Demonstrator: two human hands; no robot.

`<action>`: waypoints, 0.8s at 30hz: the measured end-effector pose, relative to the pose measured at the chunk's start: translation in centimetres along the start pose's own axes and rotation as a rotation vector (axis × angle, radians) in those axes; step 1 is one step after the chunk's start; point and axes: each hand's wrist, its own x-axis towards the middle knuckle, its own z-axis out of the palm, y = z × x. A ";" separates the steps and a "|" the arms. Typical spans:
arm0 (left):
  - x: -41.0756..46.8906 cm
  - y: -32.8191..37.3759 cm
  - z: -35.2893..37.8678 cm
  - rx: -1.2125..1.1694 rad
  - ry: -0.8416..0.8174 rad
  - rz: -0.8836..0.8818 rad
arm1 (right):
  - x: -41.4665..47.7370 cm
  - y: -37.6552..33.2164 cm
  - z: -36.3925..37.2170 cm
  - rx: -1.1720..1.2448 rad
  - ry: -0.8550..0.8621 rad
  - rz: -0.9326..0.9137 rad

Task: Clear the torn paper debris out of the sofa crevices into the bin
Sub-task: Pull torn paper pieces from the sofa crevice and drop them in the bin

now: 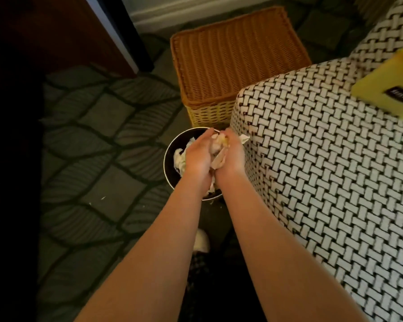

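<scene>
- Your left hand (197, 156) and right hand (232, 154) are pressed together side by side, directly over the bin (167, 159).
- Grip: both hands are cupped around one wad of torn paper (217, 147), fingers curled over it from either side. It is clamped between the palms and nothing is let go yet.
- Likely reason for two hands: loose scraps spill from a single fist. Squeezing them into one bundle keeps strays from dropping.
- Hands sit low over the bin mouth, so a release should land inside rather than on the rug (91, 135).
- The bin stands just beside the corner of the sofa (323, 163), with the wicker basket (237, 61) behind it. That gives you a short carry from cushion to bin.
- The paper is off-white, creased and crumpled. A ragged edge pokes out toward the sofa past your right fingers, and another tail hangs down between the wrists.
- The paper already in the bin (180, 159) is the same pale, crumpled stuff, lying against the dark inner wall.
- One small pale fleck (102, 197) lies on the rug left of the bin, possibly a stray scrap; too small to be sure.
- A yellow item (391, 87) lies on the sofa seat, well apart from your hands.
- The sofa crevices are not visible from here, so I can't judge what is left in them.
</scene>
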 end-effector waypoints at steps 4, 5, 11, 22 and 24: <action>4.3 -2.1 -2.7 -0.010 0.047 -0.057 | 4.1 3.9 -0.8 0.199 0.045 0.156; 5.3 -2.6 -2.9 0.014 0.046 -0.065 | 5.5 4.9 -0.9 0.183 0.066 0.168; 8.7 -4.6 -4.6 0.082 0.120 -0.072 | 9.3 8.2 -2.6 0.174 0.104 0.191; 8.9 -5.3 -6.2 0.302 0.120 -0.101 | 7.5 6.7 -3.3 0.154 0.039 0.223; 8.7 -5.4 -5.9 0.382 0.076 -0.074 | 6.7 6.3 -3.4 0.134 0.052 0.224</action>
